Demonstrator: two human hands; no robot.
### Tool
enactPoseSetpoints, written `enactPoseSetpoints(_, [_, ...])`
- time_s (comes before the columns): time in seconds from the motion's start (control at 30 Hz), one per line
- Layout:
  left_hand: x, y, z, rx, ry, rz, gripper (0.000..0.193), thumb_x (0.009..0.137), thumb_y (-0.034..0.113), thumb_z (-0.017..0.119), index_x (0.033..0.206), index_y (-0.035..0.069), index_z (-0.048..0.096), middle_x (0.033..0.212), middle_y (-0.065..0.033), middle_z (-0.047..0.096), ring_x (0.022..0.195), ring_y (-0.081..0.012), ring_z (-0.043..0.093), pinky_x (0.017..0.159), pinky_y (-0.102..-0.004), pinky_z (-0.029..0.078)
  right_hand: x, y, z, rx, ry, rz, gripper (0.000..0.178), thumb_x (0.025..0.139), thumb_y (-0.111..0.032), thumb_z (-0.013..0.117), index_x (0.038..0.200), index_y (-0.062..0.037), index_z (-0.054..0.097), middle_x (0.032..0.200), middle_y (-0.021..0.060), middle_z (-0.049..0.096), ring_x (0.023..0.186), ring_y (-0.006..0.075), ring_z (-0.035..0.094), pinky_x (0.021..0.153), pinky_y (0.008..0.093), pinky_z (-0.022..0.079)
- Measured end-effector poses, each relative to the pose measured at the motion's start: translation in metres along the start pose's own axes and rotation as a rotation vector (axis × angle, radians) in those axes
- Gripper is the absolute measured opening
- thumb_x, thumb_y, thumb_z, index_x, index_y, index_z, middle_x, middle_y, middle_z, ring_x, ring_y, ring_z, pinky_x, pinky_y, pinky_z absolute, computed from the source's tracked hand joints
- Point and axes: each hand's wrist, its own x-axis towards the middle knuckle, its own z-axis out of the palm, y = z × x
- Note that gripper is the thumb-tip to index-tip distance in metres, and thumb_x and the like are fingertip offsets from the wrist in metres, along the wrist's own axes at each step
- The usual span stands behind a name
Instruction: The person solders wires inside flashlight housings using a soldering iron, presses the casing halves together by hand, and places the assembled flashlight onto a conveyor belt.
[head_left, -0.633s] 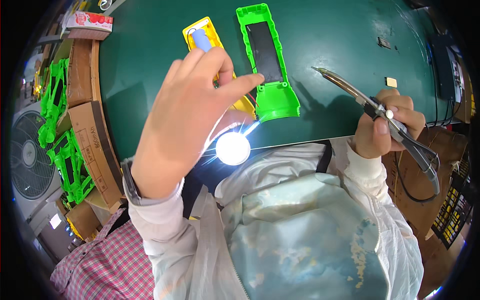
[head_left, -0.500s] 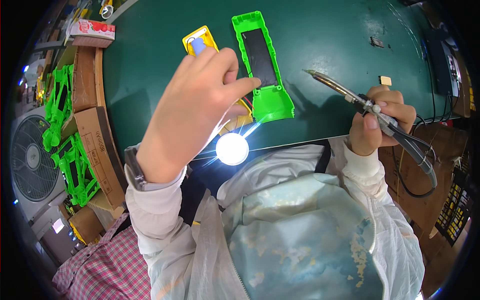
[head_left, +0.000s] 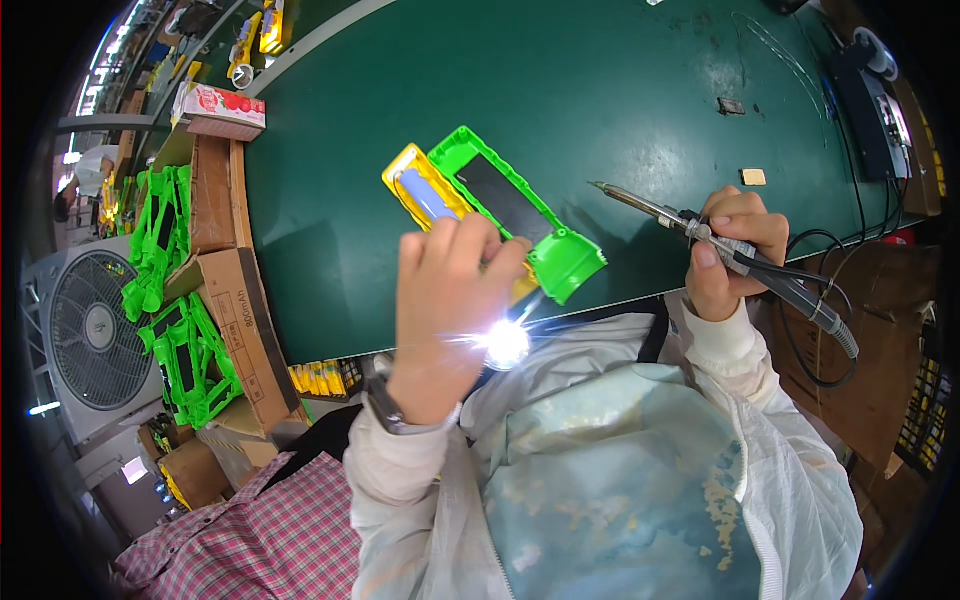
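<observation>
My left hand (head_left: 445, 310) is closed over an opened yellow flashlight housing (head_left: 403, 162), its fingers bent and partly blurred. A blue cylindrical battery cell (head_left: 425, 196) lies inside that housing. The lit lamp (head_left: 507, 344) glares at the near end, just past the table edge. Slanting alongside the housing is a green shell (head_left: 572, 262) with a black panel (head_left: 505, 200) set in it; my left fingertips reach its near edge. My right hand (head_left: 735, 245) grips a soldering iron (head_left: 650, 208), its tip pointing left above the table, apart from the shell.
Green shells (head_left: 185, 365) fill cardboard boxes (head_left: 240, 325) on the left, near a fan (head_left: 100, 315). A red-and-white carton (head_left: 222, 112) sits at the table's left edge. On the right are a small tan block (head_left: 753, 177) and a dark box with cables (head_left: 870, 120).
The view has shifted. The yellow housing and green shell are closer together, turned more diagonally, with the lit lamp moved rightward. My right hand still holds the soldering iron.
</observation>
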Motion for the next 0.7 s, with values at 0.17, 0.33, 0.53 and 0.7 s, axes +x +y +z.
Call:
enactPoseSetpoints(0.17, [-0.002, 0.028, 0.01, -0.061, 0.135, -0.176, 0.022, 0.067, 0.016, 0.07, 0.088, 0.012, 0.065, 0.079, -0.0002, 0.05, 0.077, -0.0172, 0.049, 0.068, -0.0327, 0.032, 0.002, 0.001, 0.003, 0.006, 0.017, -0.015, 0.025, 0.07, -0.006, 0.063, 0.087, -0.0005, 0.045, 0.067, 0.0083, 0.05, 0.053, 0.0142, 0.046, 0.05, 0.026, 0.037])
enactPoseSetpoints(0.33, [0.001, 0.034, 0.008, -0.018, 0.153, -0.362, 0.017, 0.068, 0.016, 0.07, 0.084, 0.012, 0.065, 0.079, -0.0008, 0.05, 0.077, -0.0187, 0.049, 0.069, -0.0338, 0.033, 0.002, 0.003, 0.002, 0.033, 0.03, -0.024, 0.025, 0.071, -0.004, 0.064, 0.087, -0.0003, 0.045, 0.068, 0.0085, 0.05, 0.053, 0.0142, 0.046, 0.05, 0.026, 0.037])
enactPoseSetpoints(0.53, [-0.002, 0.026, 0.003, -0.134, 0.187, -0.325, 0.015, 0.071, 0.014, 0.069, 0.084, 0.01, 0.065, 0.082, -0.001, 0.054, 0.078, -0.0194, 0.05, 0.069, -0.0333, 0.034, 0.0, 0.0, 0.003, 0.033, -0.01, 0.006, 0.025, 0.069, -0.002, 0.064, 0.086, -0.0002, 0.046, 0.067, 0.0081, 0.05, 0.053, 0.0139, 0.047, 0.051, 0.026, 0.037])
enactPoseSetpoints(0.7, [-0.001, 0.005, 0.001, -0.271, 0.187, -0.212, 0.013, 0.072, 0.011, 0.068, 0.084, 0.009, 0.064, 0.082, -0.0013, 0.061, 0.074, -0.0198, 0.053, 0.069, -0.0319, 0.036, -0.001, 0.0, 0.003, 0.031, -0.014, 0.016, 0.024, 0.068, -0.002, 0.065, 0.084, -0.0007, 0.047, 0.067, 0.008, 0.051, 0.053, 0.0136, 0.047, 0.051, 0.0264, 0.036])
